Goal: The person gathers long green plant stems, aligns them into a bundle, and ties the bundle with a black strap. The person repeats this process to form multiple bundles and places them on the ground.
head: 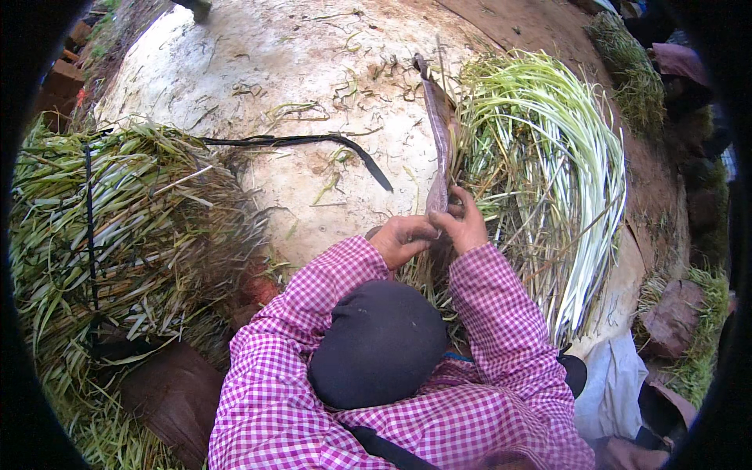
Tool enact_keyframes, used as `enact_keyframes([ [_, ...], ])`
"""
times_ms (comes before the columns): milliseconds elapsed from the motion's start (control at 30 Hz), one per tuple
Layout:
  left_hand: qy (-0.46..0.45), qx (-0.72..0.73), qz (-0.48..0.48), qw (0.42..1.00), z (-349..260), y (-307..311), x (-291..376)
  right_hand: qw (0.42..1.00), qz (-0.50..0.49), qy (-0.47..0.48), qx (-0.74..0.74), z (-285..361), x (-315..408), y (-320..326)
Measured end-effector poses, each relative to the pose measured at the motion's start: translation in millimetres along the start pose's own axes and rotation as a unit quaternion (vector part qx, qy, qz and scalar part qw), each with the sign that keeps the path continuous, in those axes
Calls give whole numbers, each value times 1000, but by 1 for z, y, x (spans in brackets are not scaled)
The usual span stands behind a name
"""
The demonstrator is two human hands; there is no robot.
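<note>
My left hand (405, 239) and my right hand (464, 222) meet in front of me, both pinching the near end of a long brownish-purple strip (437, 129) that looks like cloth or plastic. The strip runs away from me, along the left edge of a bundle of long pale-green and white stalks (587, 147). To the left lies a large pile of green and brown stalks (147, 223) with a thin black band (89, 211) across it. A black strap (358, 150) reaches from that pile over the pale ground sheet (282, 64).
Loose stalk scraps are scattered over the sheet. A brown cloth (173, 399) lies at the lower left. White sacking (614, 388) is at the lower right, near a brown stone-like lump (675, 317). More green bundles (631, 70) stand along the right edge.
</note>
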State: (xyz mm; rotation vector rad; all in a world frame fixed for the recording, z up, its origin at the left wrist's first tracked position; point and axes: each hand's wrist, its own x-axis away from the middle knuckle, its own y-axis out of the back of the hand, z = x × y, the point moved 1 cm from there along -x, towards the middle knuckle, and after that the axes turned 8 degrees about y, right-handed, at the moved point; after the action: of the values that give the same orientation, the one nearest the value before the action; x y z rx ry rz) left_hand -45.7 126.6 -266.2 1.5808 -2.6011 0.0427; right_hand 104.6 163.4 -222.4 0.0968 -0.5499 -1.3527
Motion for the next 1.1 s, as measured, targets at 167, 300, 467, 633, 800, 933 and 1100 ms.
enact_keyframes([
  [167,52,170,-230,957,1,18,-6,985,-74,-41,-147,-6,-4,14],
  [300,75,257,-297,916,5,35,-16,996,-7,-59,61,-26,-1,-10],
  [467,97,236,-328,910,11,38,-19,869,310,-36,384,-69,38,-68],
  [633,137,326,-387,852,37,55,-8,805,512,-160,254,-126,82,-78],
  [800,138,378,-404,821,39,66,0,776,576,-155,206,-116,88,-71],
  [933,152,415,-365,820,37,68,4,931,264,-47,247,-93,64,-60],
  [1100,192,385,-352,831,43,71,6,929,157,-134,307,-117,79,-77],
])
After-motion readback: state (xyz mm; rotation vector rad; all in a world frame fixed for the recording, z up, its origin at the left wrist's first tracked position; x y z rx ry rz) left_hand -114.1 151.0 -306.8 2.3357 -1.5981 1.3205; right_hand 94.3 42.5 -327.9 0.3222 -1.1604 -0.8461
